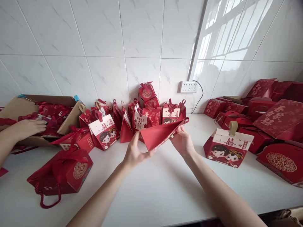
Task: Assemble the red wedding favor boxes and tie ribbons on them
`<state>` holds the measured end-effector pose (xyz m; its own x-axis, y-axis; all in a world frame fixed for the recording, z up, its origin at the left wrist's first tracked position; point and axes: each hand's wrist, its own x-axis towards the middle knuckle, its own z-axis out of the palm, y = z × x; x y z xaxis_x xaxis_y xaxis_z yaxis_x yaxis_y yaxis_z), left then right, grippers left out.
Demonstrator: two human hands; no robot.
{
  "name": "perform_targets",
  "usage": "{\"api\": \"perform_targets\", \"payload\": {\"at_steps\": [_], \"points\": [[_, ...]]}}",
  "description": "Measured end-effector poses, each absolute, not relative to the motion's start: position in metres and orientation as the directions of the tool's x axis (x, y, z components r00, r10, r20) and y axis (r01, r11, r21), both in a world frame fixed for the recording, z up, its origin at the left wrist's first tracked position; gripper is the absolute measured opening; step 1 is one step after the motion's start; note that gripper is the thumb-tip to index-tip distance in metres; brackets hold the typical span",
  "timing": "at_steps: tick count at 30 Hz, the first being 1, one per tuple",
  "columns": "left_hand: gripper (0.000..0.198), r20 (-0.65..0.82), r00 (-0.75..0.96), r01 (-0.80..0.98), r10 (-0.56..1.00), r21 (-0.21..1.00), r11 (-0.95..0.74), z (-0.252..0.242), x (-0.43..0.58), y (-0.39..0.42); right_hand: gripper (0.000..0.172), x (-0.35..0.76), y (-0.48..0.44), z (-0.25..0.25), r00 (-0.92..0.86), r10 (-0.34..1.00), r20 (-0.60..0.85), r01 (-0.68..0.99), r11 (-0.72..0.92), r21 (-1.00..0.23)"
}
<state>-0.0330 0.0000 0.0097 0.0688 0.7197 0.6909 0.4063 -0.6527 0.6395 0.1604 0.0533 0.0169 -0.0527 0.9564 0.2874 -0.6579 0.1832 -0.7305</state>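
Above the white counter [151, 192] I hold a flat, folded red paper box [161, 134] between both hands. My left hand [133, 153] pinches its lower left corner. At the right edge my right hand [182, 140] grips it, fingers closed on the card. Behind it stands a row of assembled red gift boxes [139, 118] with cartoon couples and ribbon handles.
Another person's hand [26, 127] reaches into a cardboard carton [68, 113] of red items at far left. A red box with rope handle [63, 171] lies front left. One cartoon-couple box [226, 148] and stacked flat red boxes [279, 126] fill the right. A wall socket [188, 86] is behind.
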Motion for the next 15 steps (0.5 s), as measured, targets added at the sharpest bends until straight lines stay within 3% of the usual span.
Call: {"api": "perform_targets", "payload": {"at_steps": [3, 7, 10, 13, 15], "points": [[0.066, 0.817, 0.098, 0.528, 0.569, 0.442, -0.725, 0.011, -0.036, -0.002, 0.023, 0.158, 0.053, 0.015, -0.114, 0.946, 0.304, -0.663, 0.156, -0.732], [0.068, 0.855, 0.099, 0.521, 0.508, 0.391, -0.759, 0.01, -0.038, -0.003, 0.021, 0.157, 0.052, 0.014, -0.155, 0.942, 0.298, -0.647, 0.131, -0.751], [0.072, 0.772, -0.067, 0.332, 0.632, 0.614, -0.716, 0.012, -0.035, 0.0, 0.016, 0.156, 0.048, 0.017, -0.136, 0.946, 0.294, -0.624, 0.148, -0.767], [0.065, 0.393, -0.226, -0.063, 0.892, 0.907, -0.416, 0.016, -0.036, 0.007, 0.026, 0.152, 0.042, 0.018, -0.172, 0.953, 0.249, -0.535, 0.122, -0.836], [0.06, 0.175, -0.204, -0.262, 0.963, 0.938, -0.226, 0.019, -0.038, 0.012, 0.029, 0.148, 0.041, 0.015, -0.198, 0.961, 0.193, -0.468, 0.08, -0.88]]}}
